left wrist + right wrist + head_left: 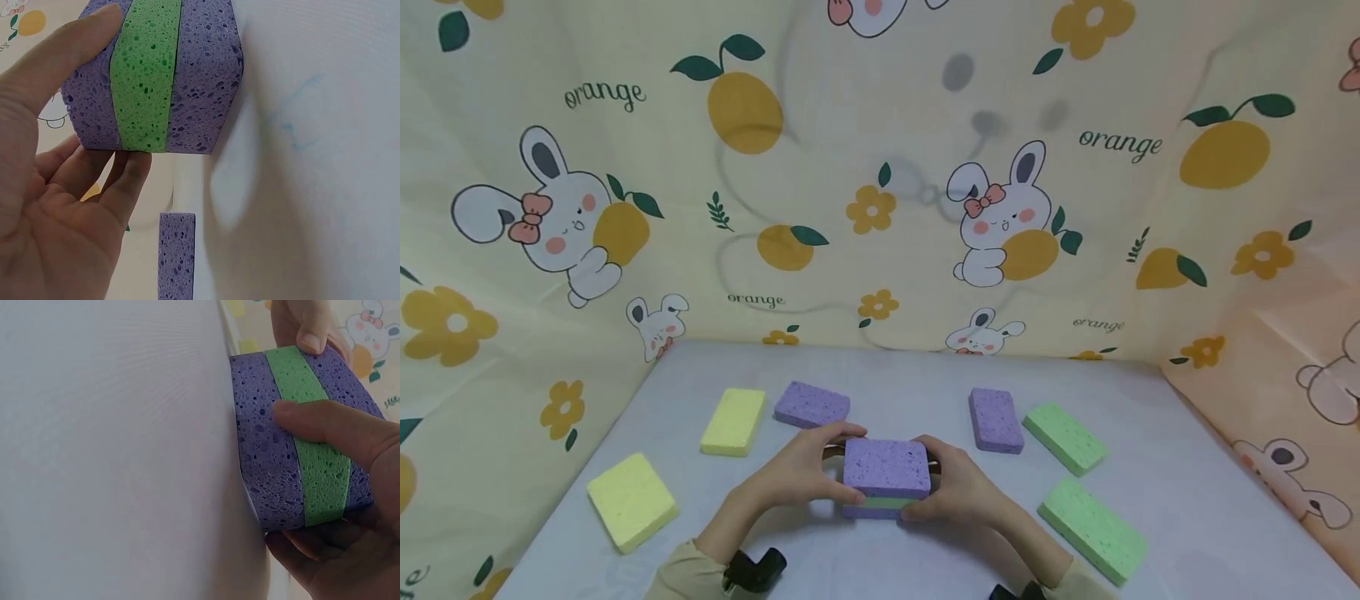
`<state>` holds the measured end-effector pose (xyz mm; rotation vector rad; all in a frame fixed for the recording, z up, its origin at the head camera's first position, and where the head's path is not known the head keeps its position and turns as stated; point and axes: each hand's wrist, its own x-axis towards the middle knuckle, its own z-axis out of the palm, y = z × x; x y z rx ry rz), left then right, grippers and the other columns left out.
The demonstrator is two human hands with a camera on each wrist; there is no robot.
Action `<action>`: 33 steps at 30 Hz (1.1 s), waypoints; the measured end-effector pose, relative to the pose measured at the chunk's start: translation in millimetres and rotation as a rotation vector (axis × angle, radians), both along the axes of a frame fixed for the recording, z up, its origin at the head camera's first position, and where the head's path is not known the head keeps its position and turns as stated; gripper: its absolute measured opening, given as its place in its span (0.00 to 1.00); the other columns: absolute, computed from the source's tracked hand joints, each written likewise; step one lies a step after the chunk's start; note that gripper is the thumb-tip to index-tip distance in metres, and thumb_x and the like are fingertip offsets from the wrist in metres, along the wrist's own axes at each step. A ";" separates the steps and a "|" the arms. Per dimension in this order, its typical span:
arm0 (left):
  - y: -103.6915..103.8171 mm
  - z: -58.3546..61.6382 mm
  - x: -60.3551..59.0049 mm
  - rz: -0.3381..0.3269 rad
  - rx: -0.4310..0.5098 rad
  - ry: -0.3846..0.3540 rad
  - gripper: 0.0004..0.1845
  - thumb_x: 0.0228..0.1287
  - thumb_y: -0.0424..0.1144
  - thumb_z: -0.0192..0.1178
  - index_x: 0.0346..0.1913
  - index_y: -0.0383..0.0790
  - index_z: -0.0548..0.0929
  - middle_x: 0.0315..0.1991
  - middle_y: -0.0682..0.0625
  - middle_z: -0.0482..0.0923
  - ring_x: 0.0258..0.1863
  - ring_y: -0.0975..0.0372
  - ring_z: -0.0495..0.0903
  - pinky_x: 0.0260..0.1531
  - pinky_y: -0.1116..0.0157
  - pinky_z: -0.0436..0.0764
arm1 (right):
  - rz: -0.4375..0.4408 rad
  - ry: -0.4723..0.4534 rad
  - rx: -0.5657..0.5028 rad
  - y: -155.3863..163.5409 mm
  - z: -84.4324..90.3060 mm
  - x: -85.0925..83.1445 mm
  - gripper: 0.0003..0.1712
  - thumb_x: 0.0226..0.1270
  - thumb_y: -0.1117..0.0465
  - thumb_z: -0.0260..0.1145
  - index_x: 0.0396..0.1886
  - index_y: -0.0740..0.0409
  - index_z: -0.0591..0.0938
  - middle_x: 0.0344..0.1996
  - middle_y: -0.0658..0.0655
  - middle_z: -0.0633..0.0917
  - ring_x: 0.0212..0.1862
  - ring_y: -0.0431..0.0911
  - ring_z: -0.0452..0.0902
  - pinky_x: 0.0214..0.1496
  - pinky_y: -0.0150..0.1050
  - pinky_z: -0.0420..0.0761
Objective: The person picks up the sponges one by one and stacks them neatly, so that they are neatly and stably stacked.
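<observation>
Both hands clamp a three-sponge stack [886, 479] on the worktop [925, 550].
Left hand [801, 471], right hand [958, 487] grip it; loose: 2 purple, 2 yellow, 2 green sponges.

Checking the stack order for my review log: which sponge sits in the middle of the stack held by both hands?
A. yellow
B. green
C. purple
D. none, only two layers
B: both wrist views show the green sponge sandwiched between two purple ones.
</observation>
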<state>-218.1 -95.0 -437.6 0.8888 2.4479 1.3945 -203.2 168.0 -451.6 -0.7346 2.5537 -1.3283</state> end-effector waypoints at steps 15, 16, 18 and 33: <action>-0.3 1.7 -0.9 0.002 -0.015 0.007 0.43 0.31 0.55 0.73 0.57 0.54 0.68 0.56 0.54 0.69 0.55 0.66 0.66 0.55 0.66 0.66 | -0.210 0.231 0.071 52.8 25.0 38.9 0.44 0.34 0.43 0.75 0.56 0.45 0.72 0.52 0.45 0.75 0.53 0.43 0.70 0.51 0.43 0.73; -0.5 1.8 -0.8 0.001 -0.015 0.007 0.43 0.31 0.55 0.73 0.57 0.54 0.68 0.56 0.54 0.69 0.55 0.66 0.66 0.55 0.66 0.66 | -0.234 0.236 0.073 59.2 26.8 42.7 0.42 0.34 0.43 0.75 0.55 0.44 0.73 0.51 0.44 0.76 0.52 0.44 0.70 0.51 0.43 0.74; -0.7 1.3 -1.3 0.000 -0.014 0.006 0.43 0.32 0.55 0.73 0.57 0.54 0.68 0.56 0.55 0.69 0.55 0.66 0.66 0.55 0.66 0.66 | -0.285 0.249 0.086 72.2 30.0 49.8 0.40 0.35 0.44 0.75 0.53 0.44 0.74 0.50 0.44 0.76 0.51 0.46 0.71 0.51 0.44 0.74; -0.7 -0.9 -2.2 0.014 -0.019 -0.008 0.43 0.31 0.55 0.73 0.57 0.57 0.68 0.55 0.61 0.68 0.55 0.68 0.66 0.55 0.67 0.66 | -0.578 0.026 0.259 170.3 43.8 89.2 0.42 0.45 0.40 0.68 0.62 0.39 0.66 0.61 0.56 0.66 0.57 0.63 0.61 0.46 0.66 0.65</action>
